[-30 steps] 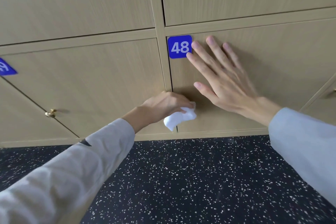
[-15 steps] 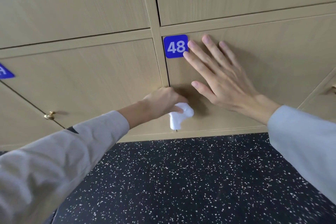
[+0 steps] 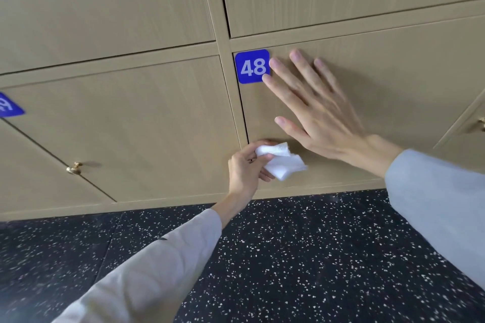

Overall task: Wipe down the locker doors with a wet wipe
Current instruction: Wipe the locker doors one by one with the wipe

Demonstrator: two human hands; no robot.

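A beige wood-grain locker door (image 3: 393, 81) carries a blue number plate 48 (image 3: 252, 66) in its upper left corner. My right hand (image 3: 315, 113) lies flat on that door, fingers spread, with the fingertips beside the plate. My left hand (image 3: 246, 168) grips a crumpled white wet wipe (image 3: 282, 162) at the door's lower left corner, close to the vertical gap between doors. Part of the wipe hangs free to the right of my fingers.
A neighbouring door (image 3: 131, 126) on the left has a small brass knob (image 3: 74, 168) and another blue plate (image 3: 9, 108) at the frame's edge. A second knob (image 3: 481, 124) shows at far right. Black speckled floor (image 3: 288, 257) runs below the lockers.
My left hand has turned upward and moved slightly right, lifting the wipe onto the lower left corner of door 48. My right hand stays flat on the door.
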